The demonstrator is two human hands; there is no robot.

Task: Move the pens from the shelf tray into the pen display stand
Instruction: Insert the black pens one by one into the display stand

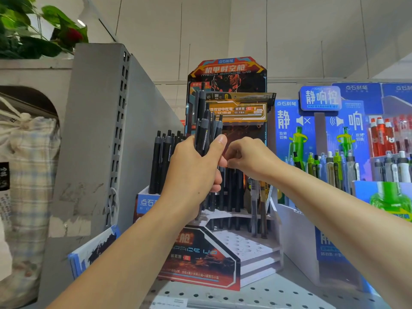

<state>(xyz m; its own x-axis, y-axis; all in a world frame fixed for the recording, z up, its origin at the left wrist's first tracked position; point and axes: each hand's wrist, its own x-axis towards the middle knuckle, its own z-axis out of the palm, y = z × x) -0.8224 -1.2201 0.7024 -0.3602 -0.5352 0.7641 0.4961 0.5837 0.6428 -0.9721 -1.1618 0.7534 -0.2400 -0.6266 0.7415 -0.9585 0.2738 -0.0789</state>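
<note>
My left hand (pixel 194 170) grips a bundle of black pens (pixel 206 128), held upright in front of the red and black pen display stand (pixel 200 259). My right hand (pixel 247 157) sits just right of the bundle, its fingertips pinched together against the left hand's fingers; whether it holds a pen is hidden. More black pens (pixel 163 157) stand in the stand's back left rows, and others (pixel 234 197) stand in the middle behind my hands. The stand's white stepped front with holes (pixel 247 246) is bare. No shelf tray is visible.
A blue display of green and white pens (pixel 330 166) stands close on the right. A grey metal shelf upright (pixel 100 134) rises on the left, with a cloth bag (pixel 26 175) beyond it. The perforated shelf (pixel 267 297) runs along the bottom.
</note>
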